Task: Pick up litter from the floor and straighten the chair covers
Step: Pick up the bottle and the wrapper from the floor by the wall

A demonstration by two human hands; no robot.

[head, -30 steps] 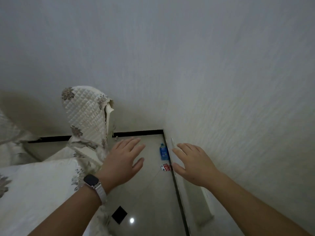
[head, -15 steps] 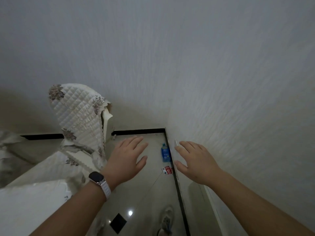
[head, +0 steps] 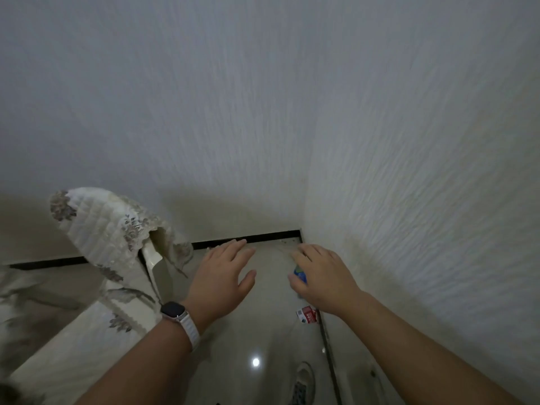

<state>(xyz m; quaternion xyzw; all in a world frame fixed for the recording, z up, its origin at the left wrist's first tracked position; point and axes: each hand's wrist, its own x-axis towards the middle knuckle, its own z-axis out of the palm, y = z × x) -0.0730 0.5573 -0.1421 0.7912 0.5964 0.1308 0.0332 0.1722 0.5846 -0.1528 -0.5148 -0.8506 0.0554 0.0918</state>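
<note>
Left of the frame: the cream quilted chair cover with grey floral print [head: 96, 229] sits skewed on the chair back. One corner is flapped open and the lower part is rumpled along the seat, so we judge it not yet straightened.

Centre: our left hand [head: 222, 276], with a white-strapped smartwatch [head: 178, 316] on the wrist, has its fingers spread flat. It holds nothing and hovers over the glossy pale tiled floor [head: 263, 331].

Right of centre: our right hand [head: 321, 277] is also spread wide and empty. It hides most of a small blue plastic item [head: 300, 273] lying near the wall foot, and we cannot tell if they touch. Just below that hand, a red-and-white paper packet [head: 306, 314] lies on the floor by the dark skirting line.

Both litter pieces are on the floor, neither picked up. We judge the task barely begun: the blue item looks like the first pickup, then the packet, then the cover.
</note>
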